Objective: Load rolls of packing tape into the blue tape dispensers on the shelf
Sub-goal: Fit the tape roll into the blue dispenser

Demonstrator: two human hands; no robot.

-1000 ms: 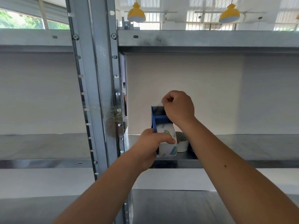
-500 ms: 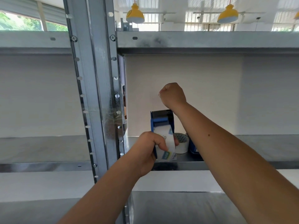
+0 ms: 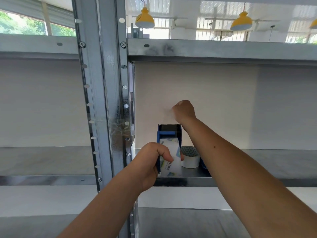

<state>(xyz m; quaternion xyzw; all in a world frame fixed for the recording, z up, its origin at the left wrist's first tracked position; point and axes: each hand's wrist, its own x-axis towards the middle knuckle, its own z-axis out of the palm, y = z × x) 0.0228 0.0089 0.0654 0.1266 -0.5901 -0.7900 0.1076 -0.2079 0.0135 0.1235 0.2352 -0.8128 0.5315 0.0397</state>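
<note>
A blue tape dispenser stands upright at the front edge of the metal shelf, with a clear printed tape roll seated in it. My left hand grips the dispenser and roll from the left side. My right hand is a closed fist above the dispenser's serrated blade, pinching a faint strip of clear tape stretched upward. A second white tape roll lies flat on the shelf just right of the dispenser. A bit of another blue dispenser shows behind my right forearm.
A steel upright post with holes rises just left of my left hand. Another shelf sits overhead and a lower shelf lies below. A white wall backs the shelf bay.
My right hand has lifted from the dispenser's top to well above the blade, drawing the tape end upward. My left hand keeps its hold on the dispenser.
</note>
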